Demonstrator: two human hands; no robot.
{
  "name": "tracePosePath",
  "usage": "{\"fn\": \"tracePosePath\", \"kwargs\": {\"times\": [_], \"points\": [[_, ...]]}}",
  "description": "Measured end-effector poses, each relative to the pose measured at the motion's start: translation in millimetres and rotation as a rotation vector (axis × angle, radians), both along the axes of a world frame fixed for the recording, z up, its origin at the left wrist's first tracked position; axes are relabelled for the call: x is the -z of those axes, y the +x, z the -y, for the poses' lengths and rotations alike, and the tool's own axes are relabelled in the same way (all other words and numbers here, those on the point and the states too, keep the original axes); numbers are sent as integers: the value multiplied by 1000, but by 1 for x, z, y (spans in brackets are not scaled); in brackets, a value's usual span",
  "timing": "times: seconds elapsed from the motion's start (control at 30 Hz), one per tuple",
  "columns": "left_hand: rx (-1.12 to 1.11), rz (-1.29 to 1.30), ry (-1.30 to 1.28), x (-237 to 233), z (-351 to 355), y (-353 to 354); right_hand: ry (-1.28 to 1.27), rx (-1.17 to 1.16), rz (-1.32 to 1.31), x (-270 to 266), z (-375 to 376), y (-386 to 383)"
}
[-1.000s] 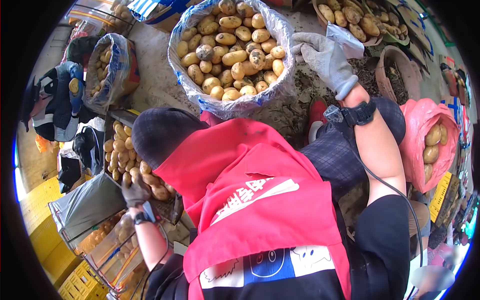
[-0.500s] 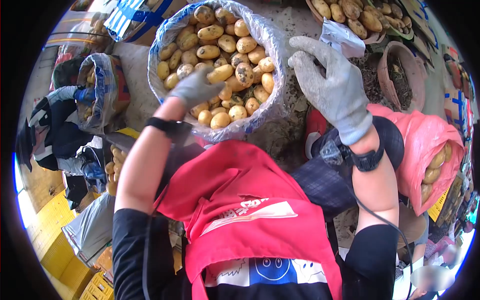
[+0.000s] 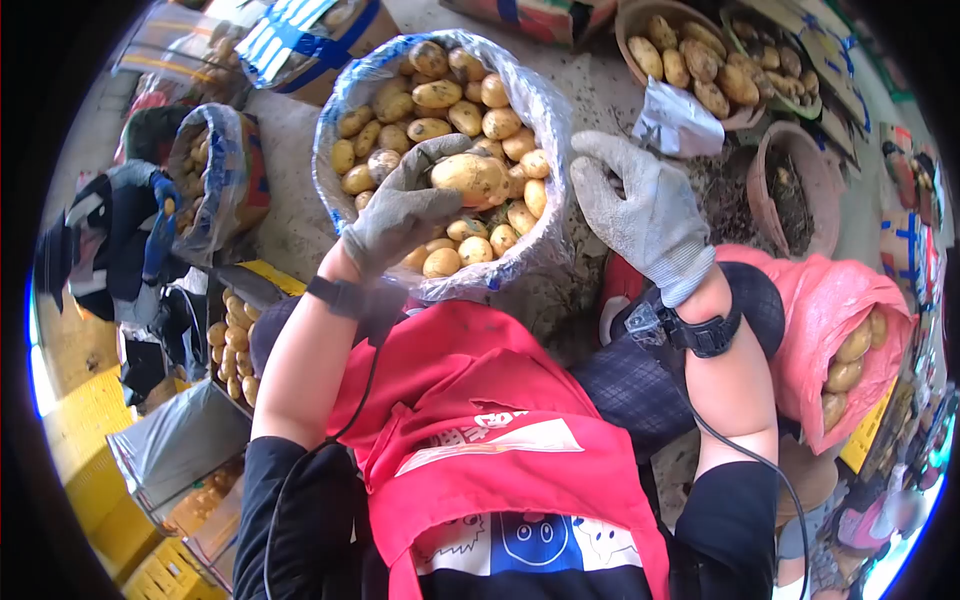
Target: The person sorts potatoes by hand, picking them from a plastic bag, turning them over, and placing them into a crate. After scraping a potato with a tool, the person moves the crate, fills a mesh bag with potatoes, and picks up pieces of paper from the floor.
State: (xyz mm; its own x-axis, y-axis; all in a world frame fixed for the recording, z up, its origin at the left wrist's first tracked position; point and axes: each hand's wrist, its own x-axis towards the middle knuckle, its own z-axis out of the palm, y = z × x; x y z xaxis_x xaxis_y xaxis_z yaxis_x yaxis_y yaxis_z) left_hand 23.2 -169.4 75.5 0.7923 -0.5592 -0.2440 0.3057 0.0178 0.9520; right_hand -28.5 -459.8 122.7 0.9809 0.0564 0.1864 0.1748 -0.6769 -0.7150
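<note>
My left hand [image 3: 405,210], in a grey work glove, holds a large tan potato [image 3: 470,180] between thumb and fingers. It is raised over a round tub [image 3: 548,200] lined with clear plastic and full of potatoes [image 3: 437,95], some smeared with dark soil. To the right of the tub's rim, my right hand [image 3: 645,215], in the same kind of glove, hovers with its fingers partly bent and apart. Nothing shows between them.
A pink sack [image 3: 800,290] of potatoes lies beside my right leg. Further off are a brown bowl [image 3: 630,40] of potatoes, a white plastic bag [image 3: 675,120] and a brown tub [image 3: 765,190]. At left, a person's blue-gloved hand [image 3: 163,195] is near another lined container [image 3: 232,165].
My left hand has come up from among the potatoes with one in its grip. The right hand stays beside the tub, slightly lower in view. The whole view has shifted a little.
</note>
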Motion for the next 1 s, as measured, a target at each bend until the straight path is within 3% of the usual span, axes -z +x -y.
{"fn": "tracePosePath", "kwargs": {"times": [0.03, 0.1, 0.23, 0.27, 0.3, 0.5, 0.63, 0.77, 0.87, 0.93, 1.0], "points": [[-31, 99, 43, -6, -10, -7, -7, -26, 32, 1, -2, -1], [-106, -282, -533, -52, -14, -38, -40, -19, -52, 3, -7, -2], [-244, -189, -665, -95, -81, -102, 17, -114, -61, 34, -11, -1], [-267, -319, -745, -92, -112, -122, -9, -144, -89, 43, -12, -1], [-439, -478, -957, -105, -126, -143, -36, -178, -116, 51, -13, -1], [-652, -124, -1213, -124, -228, -274, -100, -308, -152, 92, -20, -2], [-886, -5, -1169, -124, -260, -340, 44, -314, -277, 109, -27, 0], [-1001, 82, -1145, -104, -281, -379, -94, -354, -208, 77, -44, -9], [-1153, 92, -954, -106, -290, -398, -175, -380, -167, 49, -67, -21], [-1225, -3, -903, -108, -311, -413, -21, -371, -271, 76, -58, -7], [-1387, 48, -691, -157, -338, -433, 121, -349, -387, 89, -50, 1]]}}
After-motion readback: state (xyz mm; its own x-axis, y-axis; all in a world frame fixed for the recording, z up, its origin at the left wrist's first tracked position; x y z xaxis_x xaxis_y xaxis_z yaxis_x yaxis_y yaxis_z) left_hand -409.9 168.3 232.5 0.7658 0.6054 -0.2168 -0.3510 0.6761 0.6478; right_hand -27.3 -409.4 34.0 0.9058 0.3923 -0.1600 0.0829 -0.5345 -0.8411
